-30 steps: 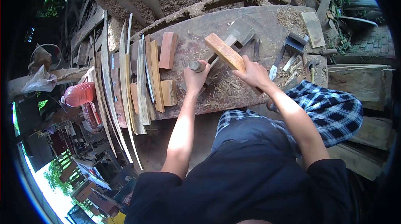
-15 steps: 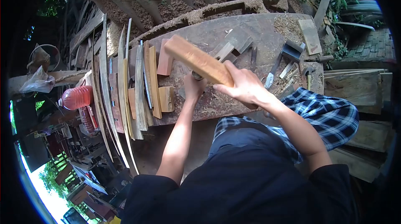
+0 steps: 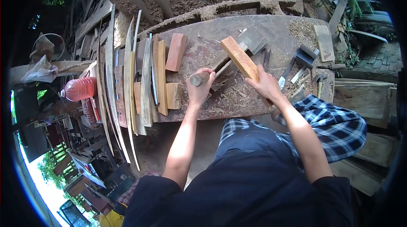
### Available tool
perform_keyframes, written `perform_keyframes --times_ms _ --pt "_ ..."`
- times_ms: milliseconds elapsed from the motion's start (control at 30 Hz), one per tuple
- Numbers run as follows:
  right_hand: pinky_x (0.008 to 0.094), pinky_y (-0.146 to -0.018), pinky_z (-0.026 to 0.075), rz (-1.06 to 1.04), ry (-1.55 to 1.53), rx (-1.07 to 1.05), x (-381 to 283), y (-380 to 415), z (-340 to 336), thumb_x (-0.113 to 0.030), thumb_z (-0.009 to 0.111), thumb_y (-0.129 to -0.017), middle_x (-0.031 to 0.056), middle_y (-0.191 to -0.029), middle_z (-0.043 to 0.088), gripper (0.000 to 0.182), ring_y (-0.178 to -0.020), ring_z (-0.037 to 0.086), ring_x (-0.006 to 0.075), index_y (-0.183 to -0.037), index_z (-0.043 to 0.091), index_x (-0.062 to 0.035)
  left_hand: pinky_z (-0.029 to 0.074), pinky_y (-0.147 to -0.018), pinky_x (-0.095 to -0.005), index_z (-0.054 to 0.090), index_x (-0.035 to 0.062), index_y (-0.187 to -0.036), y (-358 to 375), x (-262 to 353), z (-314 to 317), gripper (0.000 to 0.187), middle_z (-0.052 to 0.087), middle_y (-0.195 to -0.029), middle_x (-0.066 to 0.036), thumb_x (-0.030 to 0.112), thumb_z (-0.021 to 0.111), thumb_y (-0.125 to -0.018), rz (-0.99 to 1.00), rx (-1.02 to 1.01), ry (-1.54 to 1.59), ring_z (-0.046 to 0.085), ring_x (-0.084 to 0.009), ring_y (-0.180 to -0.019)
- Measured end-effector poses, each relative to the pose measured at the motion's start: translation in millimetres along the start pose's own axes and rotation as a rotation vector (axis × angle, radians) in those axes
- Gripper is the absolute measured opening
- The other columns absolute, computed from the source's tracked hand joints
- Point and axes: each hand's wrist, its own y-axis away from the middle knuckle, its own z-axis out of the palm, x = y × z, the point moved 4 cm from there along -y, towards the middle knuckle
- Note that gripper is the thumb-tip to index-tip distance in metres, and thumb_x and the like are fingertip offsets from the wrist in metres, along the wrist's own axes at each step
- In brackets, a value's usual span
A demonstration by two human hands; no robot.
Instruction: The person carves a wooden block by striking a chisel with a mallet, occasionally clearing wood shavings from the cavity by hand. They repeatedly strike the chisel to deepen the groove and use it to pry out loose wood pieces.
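Note:
My left hand point(image 3: 198, 92) is wrapped round the handle of a chisel point(image 3: 197, 79); its round wooden butt faces up at me, and its blade is hidden. My right hand point(image 3: 267, 86) grips one end of a long, reddish-brown wooden block point(image 3: 241, 57), the far end pointing up and left over the bench. Beneath the block lies a grey-brown piece of wood point(image 3: 253, 40), partly covered by it. Wood chips point(image 3: 237, 93) are scattered between my hands.
The workbench point(image 3: 203, 32) holds a reddish block point(image 3: 176, 52) and several long wood strips point(image 3: 146, 83) at left. On the right are a black metal tool point(image 3: 305, 56), a hammer point(image 3: 320, 78) and a pale board point(image 3: 324, 42). A pink-filled bottle point(image 3: 79, 89) stands far left.
My right hand has swung the wooden block to the right, away from the chisel's butt. My left hand keeps its hold, with the butt now plainly visible. The view has shifted slightly.

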Motion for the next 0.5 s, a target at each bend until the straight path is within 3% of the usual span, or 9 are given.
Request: perform_keyframes --times_ms 200,267,500 --pt "0.0567 -0.087 0.053 -0.003 0.046 0.013 1 1 5 -0.051 0.065 -0.088 0.0308 -0.101 0.071 0.063 -0.098 0.069 0.0492 -0.125 0.045 -0.0031 0.052 -0.081 -0.0283 0.073 0.0035 -0.097 2 7 11 0.012 0.074 -0.095 -0.005 0.012 0.077 -0.089 -0.008 0.035 0.005 0.067 -0.0105 -0.088" --pt "0.0573 -0.087 0.053 -0.02 0.023 0.03 1 1 7 -0.051 0.065 -0.089 0.0315 -0.101 0.071 0.064 -0.098 0.069 0.0495 -0.125 0.045 -0.003 0.054 -0.073 -0.03 0.074 0.0036 -0.092 -1 4 13 0.01 0.075 -0.082 -0.008 0.011 0.078 -0.085 0.052 0.122 -0.043 0.071 -0.0116 -0.076" --pt "0.0568 -0.084 0.054 -0.006 -0.096 -0.027 -24 8 -19 -0.051 0.066 -0.088 0.0322 -0.097 0.071 0.064 -0.095 0.069 0.0496 -0.126 0.045 -0.004 0.054 -0.072 -0.0307 0.074 0.0039 -0.092 -3 2 13 0.01 0.074 -0.08 -0.011 0.011 0.077 -0.085 0.009 0.122 0.005 0.071 -0.0136 -0.073"
